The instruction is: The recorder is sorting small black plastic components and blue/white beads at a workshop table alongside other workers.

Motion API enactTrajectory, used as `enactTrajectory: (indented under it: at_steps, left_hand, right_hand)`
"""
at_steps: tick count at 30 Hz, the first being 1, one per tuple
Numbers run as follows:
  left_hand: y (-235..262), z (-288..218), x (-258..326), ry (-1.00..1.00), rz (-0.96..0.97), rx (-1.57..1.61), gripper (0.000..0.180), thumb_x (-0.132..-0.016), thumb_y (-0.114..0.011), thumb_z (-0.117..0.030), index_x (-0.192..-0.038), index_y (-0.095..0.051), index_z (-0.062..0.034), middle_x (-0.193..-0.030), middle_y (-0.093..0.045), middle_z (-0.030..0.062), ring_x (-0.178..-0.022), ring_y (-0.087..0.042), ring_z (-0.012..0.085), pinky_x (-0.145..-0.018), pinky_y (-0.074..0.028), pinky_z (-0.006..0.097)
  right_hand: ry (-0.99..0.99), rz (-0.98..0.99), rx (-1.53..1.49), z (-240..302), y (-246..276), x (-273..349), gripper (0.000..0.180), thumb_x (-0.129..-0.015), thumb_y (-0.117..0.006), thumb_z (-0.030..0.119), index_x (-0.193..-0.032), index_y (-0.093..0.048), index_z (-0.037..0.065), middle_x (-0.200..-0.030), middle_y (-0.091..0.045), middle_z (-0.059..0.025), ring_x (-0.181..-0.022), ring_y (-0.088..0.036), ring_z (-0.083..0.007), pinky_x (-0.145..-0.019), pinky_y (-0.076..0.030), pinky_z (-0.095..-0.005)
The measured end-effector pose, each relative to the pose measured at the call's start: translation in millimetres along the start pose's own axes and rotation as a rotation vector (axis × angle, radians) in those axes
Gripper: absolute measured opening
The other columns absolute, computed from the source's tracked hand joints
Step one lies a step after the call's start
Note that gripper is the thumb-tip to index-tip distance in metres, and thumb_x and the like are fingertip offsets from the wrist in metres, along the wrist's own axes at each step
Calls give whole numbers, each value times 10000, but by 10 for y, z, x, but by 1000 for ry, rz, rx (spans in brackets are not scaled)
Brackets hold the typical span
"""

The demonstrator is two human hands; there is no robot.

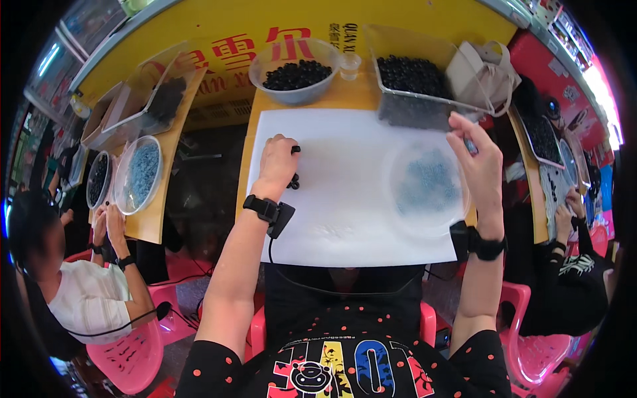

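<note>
left hand (277, 161): we curl fingers together on a black bead (296, 150)
right hand (480, 147): fingers bent; we cannot tell their grip
loose black beads (293, 182): on our white sheet (342, 192), near left hand
blue beads (428, 182): in our clear dish (431, 227)

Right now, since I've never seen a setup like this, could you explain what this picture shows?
There's no robot here: these are a person's bare hands, filmed from above by a wide camera worn on the head, so edges bend.

A white sheet covers part of the wooden table. On its right side sits a round clear dish of blue beads. Beyond the sheet is a bowl of black beads; a clear box holds more.

The left hand is low over the sheet, with black pieces beside it. The right hand is raised; something bluish shows by its fingers, too small to identify.
</note>
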State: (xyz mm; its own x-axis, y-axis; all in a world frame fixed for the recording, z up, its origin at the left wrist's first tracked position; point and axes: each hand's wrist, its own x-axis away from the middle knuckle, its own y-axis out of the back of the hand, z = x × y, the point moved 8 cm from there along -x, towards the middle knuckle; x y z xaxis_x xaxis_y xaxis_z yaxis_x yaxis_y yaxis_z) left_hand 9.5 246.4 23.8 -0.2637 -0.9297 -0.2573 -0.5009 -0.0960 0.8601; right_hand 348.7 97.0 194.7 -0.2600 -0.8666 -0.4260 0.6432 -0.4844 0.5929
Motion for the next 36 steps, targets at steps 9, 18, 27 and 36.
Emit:
enactTrajectory:
  at_steps: [9, 18, 27, 36]
  left_hand:
    - [88, -618, 348, -172, -24, 251, 200, -830, -703, -82, -1011, -734, -2, -1017, -710, 165, -1000, -641, 325, -886, -506, 388]
    - [-62, -567, 1173, 457, 200, 1255, 208, -910, -692, -42, -1091, -704, 61, -1001, -728, 137, -849, -706, 184, -775, -562, 276]
    - [-457, -841, 1668, 685, 377, 1598, 301, -923, -677, -52, -1213, -617, 3, -1042, -715, 175, -921, -721, 232, -812, -589, 325]
    - [-398, -1043, 1732, 722, 465, 1780, 301, -956, -632, -69, -1247, -600, 0, -1156, -678, 180, -1002, -695, 220, -854, -595, 311]
  right_hand:
    - [-71, 150, -148, -47, -287, 798, 229, -875, -718, 57, -1097, -722, 1, -993, -742, -111, -871, -685, -162, -815, -524, -288]
    - [-117, 144, -78, -397, -262, 952, 174, -879, -704, 71, -1039, -729, 6, -939, -722, -140, -797, -673, -215, -729, -516, -312]
    - [187, 272, 122, -687, -595, 1174, 96, -787, -728, 53, -882, -738, 49, -847, -652, -89, -863, -620, -290, -781, -492, -393]
    - [210, 232, 199, -671, -715, 1180, 76, -771, -729, 55, -847, -721, 49, -858, -647, -89, -892, -616, -283, -806, -483, -387]
